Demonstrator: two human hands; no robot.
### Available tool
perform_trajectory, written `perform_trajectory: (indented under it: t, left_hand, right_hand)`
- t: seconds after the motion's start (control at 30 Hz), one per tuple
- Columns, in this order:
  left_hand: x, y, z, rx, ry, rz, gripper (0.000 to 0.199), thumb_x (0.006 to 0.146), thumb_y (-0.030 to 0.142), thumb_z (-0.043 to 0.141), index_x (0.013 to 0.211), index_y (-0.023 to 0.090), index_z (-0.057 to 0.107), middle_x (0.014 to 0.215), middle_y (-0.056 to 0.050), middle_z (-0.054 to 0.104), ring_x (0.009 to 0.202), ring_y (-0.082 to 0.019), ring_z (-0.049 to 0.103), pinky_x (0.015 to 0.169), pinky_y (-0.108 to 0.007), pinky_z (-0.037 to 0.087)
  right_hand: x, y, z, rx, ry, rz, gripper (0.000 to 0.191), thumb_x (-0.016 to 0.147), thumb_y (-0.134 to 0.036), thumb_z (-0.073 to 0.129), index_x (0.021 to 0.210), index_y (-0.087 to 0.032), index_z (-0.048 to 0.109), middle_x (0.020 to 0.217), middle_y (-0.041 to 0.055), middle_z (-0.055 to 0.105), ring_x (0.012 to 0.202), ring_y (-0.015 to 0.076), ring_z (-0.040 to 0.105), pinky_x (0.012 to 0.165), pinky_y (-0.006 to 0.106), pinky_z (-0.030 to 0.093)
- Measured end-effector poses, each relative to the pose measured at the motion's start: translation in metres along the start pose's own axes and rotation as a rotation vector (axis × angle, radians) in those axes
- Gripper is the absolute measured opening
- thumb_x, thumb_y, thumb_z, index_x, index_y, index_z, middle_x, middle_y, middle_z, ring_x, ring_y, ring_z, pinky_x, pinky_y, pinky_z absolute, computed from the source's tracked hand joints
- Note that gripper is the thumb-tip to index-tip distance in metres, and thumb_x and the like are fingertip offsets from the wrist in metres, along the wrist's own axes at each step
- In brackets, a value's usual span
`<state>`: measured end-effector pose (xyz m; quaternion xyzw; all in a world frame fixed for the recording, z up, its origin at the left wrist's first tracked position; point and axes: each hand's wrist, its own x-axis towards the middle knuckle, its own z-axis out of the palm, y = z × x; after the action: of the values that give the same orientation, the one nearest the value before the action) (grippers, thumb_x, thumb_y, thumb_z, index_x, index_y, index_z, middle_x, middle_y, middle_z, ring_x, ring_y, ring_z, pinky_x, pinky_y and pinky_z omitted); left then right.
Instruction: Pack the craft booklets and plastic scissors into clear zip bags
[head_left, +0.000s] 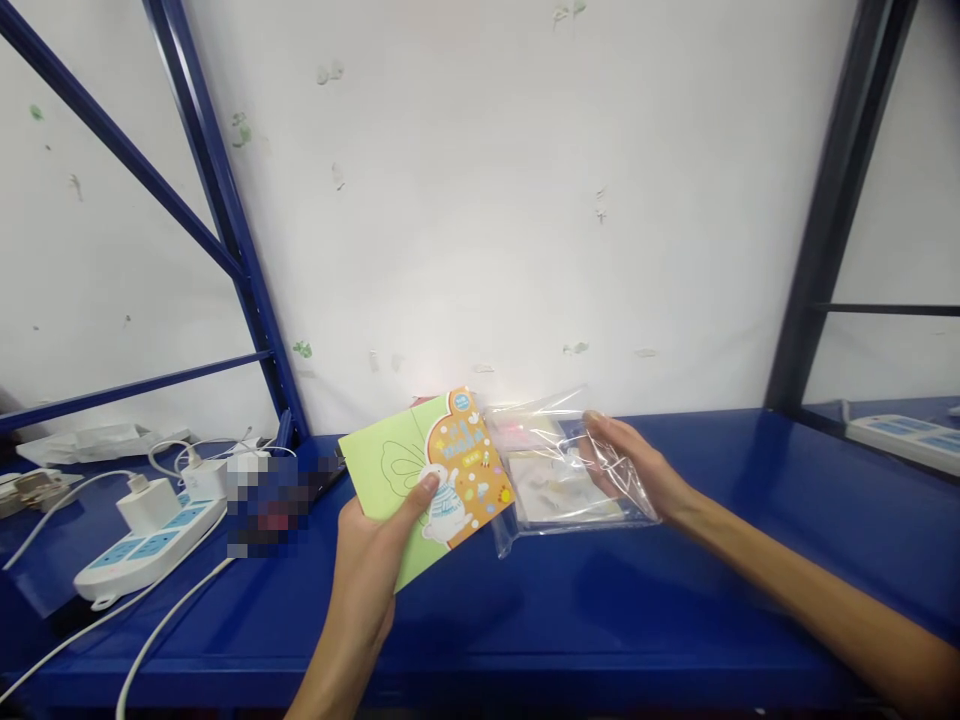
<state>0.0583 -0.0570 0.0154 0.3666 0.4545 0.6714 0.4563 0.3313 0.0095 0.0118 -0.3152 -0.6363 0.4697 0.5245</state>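
Just above the blue steel shelf [600, 620], our left thumb [426, 487] presses flat on the face of a green-and-orange picture card [469, 465], clamping it; the other fingers of our left hand [366, 580] are out of sight behind the card, so we cannot tell how they lie. Our right fingers [601, 428] are closed around the side of a clear plastic bag [544, 475], and the film bunches in creases against the palm of our right hand [634, 468]. Printed sheets [562, 488] lie inside the bag. Card and bag both hang over the front half of the shelf, the card's orange corner overlapping the bag's left edge. The card shows a cartoon rabbit and a line drawing of a butterfly wing.

Left of our hands, on the shelf, sits a white power strip [150, 550] with blue panels, a white charger [146, 505] plugged into it and white cables [161, 625] trailing forward. Beside it is a pixelated, blurred patch [270, 505]; what it covers cannot be made out. A second power strip [900, 440] lies at the shelf's far right. Blue uprights [225, 220] rise from the shelf against a scuffed white wall [480, 200].
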Motion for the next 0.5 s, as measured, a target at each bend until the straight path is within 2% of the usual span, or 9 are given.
perform_trajectory:
  t: [0.13,0.27,0.37,0.5]
  left_hand:
    - [-0.005,0.01,0.006,-0.018,0.038,-0.04,0.051,0.079,0.017,0.081,0.129,0.013,0.068,0.116,-0.016,0.077,0.09,-0.03,0.079,0.08,-0.04,0.066]
    - [-0.007,0.017,0.009,0.001,0.028,-0.114,0.045,0.083,0.016,0.075,0.127,0.012,0.068,0.113,-0.017,0.078,0.086,-0.029,0.079,0.081,-0.04,0.066]
    - [-0.006,0.018,0.008,0.013,0.019,-0.124,0.046,0.082,0.016,0.077,0.128,0.013,0.068,0.112,-0.017,0.078,0.086,-0.03,0.079,0.081,-0.041,0.066]
    - [-0.002,0.017,0.003,0.03,0.033,-0.09,0.052,0.078,0.015,0.081,0.128,0.013,0.068,0.113,-0.017,0.078,0.087,-0.03,0.079,0.081,-0.041,0.066]
  right_hand:
    - [0.003,0.007,-0.004,0.015,-0.069,-0.026,0.053,0.098,-0.061,0.047,0.068,-0.02,0.06,0.054,0.0002,0.056,0.044,0.0123,0.049,0.045,0.026,0.039]
    - [0.008,0.016,-0.011,0.01,-0.117,-0.014,0.042,0.098,-0.059,0.052,0.087,-0.02,0.061,0.082,0.0056,0.072,0.051,0.0142,0.062,0.041,0.025,0.039]
    - [0.01,0.022,-0.012,-0.006,-0.135,-0.01,0.039,0.099,-0.057,0.051,0.094,-0.02,0.06,0.085,0.0062,0.073,0.048,0.0135,0.062,0.041,0.025,0.04]
    - [0.01,0.022,-0.013,0.027,-0.116,-0.037,0.041,0.099,-0.058,0.05,0.092,-0.019,0.062,0.083,0.0061,0.073,0.045,0.013,0.059,0.042,0.027,0.042]
